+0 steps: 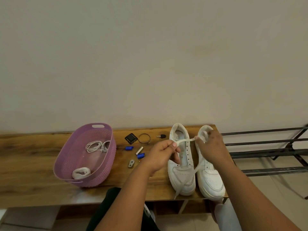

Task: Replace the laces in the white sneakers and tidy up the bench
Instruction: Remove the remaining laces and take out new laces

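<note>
Two white sneakers stand side by side at the right end of the wooden bench, toes toward me. The left sneaker shows empty eyelets. The right sneaker is partly under my right hand. A flat white lace stretches between my hands above the shoes, and its loose end trails down over the left sneaker's toe to the bench edge. My left hand pinches one part of the lace. My right hand grips the other part near the right sneaker's collar.
A purple plastic basket sits to the left, holding coiled thin white laces and a rolled white lace. Small items lie between basket and shoes: a black square piece, a ring, a key, blue caps. A metal rack stands right.
</note>
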